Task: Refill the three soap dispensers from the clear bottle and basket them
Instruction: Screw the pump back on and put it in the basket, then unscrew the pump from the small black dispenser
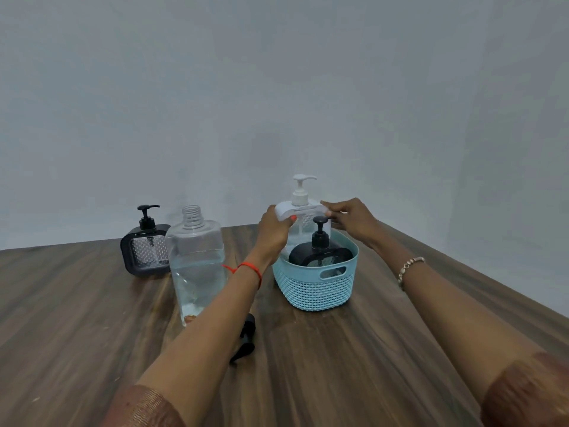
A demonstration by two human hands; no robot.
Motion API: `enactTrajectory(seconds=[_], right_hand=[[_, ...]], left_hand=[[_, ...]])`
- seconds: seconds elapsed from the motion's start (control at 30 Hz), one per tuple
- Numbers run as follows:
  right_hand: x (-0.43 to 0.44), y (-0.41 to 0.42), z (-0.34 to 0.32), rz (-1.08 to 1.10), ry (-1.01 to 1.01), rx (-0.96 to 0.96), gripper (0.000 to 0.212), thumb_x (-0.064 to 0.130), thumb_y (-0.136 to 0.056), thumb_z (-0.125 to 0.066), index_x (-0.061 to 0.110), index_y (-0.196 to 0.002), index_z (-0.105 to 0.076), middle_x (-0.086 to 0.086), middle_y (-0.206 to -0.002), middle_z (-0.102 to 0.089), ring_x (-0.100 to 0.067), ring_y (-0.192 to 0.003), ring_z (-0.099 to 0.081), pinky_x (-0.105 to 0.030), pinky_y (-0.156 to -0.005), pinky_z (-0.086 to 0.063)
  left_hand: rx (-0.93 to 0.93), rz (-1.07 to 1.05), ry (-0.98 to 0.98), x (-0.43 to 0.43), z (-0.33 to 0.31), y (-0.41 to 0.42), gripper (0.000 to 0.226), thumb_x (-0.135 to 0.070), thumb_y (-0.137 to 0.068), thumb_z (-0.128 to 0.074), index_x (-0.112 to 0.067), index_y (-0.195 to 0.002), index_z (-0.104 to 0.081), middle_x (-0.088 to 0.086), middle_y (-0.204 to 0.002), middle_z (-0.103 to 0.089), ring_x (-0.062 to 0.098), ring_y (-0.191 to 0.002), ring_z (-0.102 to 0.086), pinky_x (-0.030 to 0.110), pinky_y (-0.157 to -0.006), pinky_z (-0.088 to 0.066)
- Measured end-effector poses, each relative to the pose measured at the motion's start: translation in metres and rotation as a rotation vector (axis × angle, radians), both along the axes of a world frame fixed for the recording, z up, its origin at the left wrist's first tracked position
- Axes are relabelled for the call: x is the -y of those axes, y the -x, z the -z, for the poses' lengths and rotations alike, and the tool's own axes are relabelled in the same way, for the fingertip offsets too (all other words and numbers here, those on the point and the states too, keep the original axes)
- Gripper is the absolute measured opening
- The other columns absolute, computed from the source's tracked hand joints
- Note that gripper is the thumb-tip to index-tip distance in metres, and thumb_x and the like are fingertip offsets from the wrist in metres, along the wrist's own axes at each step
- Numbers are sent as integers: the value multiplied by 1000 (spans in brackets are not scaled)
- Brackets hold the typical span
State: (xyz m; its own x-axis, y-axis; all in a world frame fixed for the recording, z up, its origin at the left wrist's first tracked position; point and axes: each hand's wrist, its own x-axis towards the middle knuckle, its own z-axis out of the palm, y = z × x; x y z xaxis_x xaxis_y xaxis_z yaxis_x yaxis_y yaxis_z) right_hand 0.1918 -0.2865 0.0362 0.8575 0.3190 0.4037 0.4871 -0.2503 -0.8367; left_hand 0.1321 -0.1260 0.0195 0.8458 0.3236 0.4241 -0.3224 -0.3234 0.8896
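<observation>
A white soap dispenser (303,211) stands upright in the back of the light blue basket (314,288). My left hand (274,232) grips its left shoulder and my right hand (351,221) grips its right shoulder. In front of it, a black dispenser (320,252) sits in the basket. A second black dispenser (146,251) stands on the table at the far left. The clear bottle (197,257), uncapped and partly filled with clear liquid, stands left of my left forearm.
A black cap (246,337) lies on the wooden table (77,334) by my left forearm. A plain grey wall (277,87) rises right behind the table's far edge. The table's right edge runs diagonally past my right arm.
</observation>
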Motion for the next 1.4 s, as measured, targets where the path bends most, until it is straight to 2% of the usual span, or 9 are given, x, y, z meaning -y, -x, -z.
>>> enactTrajectory(seconds=[0.23, 0.37, 0.63, 0.9, 1.0, 1.1, 1.2, 1.33, 1.4], right_hand=[[8, -1, 18, -14, 52, -81, 25, -6, -90, -50, -16, -111, -59, -13, -102, -62, -1, -64, -60, -8, -57, -52], [9, -2, 22, 58, 182, 6, 25, -5, -89, -53, -8, -112, -63, -14, -110, -66, -14, -86, -57, -18, -74, -52], [6, 6, 19, 120, 465, 122, 33, -10, -83, -44, 0, -99, -71, -21, -91, -71, -11, -59, -47, -10, -47, -34], [4, 8, 17, 117, 603, 145, 32, -11, -80, -41, -7, -90, -71, -23, -69, -59, -9, -51, -35, -23, -50, -29], [4, 9, 14, 106, 639, 144, 30, -10, -80, -41, -10, -90, -70, -13, -66, -52, -10, -52, -35, -20, -48, -28], [5, 15, 12, 96, 649, 131, 36, -11, -79, -40, -5, -95, -72, -17, -73, -61, -15, -59, -42, -18, -51, -31], [4, 20, 11, 107, 623, 122, 40, -13, -79, -39, -2, -99, -71, -17, -83, -66, -18, -66, -50, -23, -58, -38], [2, 26, 9, 260, 434, 105, 36, -11, -81, -39, 12, -61, -57, -8, -71, -55, -22, -71, -50, -26, -63, -40], [-2, 32, 6, 384, 244, 137, 29, -10, -83, -40, 0, -90, -67, -15, -99, -65, -27, -95, -58, -33, -86, -45]], left_hand=[[-163, 47, -213, -8, 10, -2, 27, -9, -84, -64, 2, -109, -60, 18, -113, -63, 31, -102, -58, 42, -89, -49], [-206, 60, -394, -9, 7, -2, 27, -12, -82, -66, 3, -105, -64, 18, -108, -66, 31, -100, -59, 40, -84, -47], [-382, 120, -625, -11, -2, -2, 25, -23, -91, -57, 2, -91, -57, 18, -103, -58, 24, -88, -48, 33, -74, -36], [-425, 134, -858, -5, -7, 2, 37, -19, -99, -38, -8, -63, -42, 19, -91, -52, 22, -81, -41, 27, -58, -28], [-427, 113, -943, 4, -9, 8, 42, -12, -98, -32, -13, -57, -31, 29, -105, -57, 25, -83, -42, 30, -67, -29], [-418, 94, -967, 5, -4, 6, 40, -9, -97, -30, -8, -58, -37, 30, -111, -58, 29, -85, -45, 33, -77, -34], [-415, 102, -936, 4, 0, 6, 39, -10, -99, -27, 14, -88, -55, 31, -114, -55, 35, -94, -50, 31, -79, -33], [-370, 134, -915, 4, 2, 13, 42, -17, -102, -26, 15, -101, -53, 31, -116, -54, 39, -107, -50, 36, -89, -35], [-336, 145, -912, 1, 1, 18, 43, -23, -101, -30, 12, -101, -54, 28, -109, -58, 38, -102, -53, 37, -87, -39]])
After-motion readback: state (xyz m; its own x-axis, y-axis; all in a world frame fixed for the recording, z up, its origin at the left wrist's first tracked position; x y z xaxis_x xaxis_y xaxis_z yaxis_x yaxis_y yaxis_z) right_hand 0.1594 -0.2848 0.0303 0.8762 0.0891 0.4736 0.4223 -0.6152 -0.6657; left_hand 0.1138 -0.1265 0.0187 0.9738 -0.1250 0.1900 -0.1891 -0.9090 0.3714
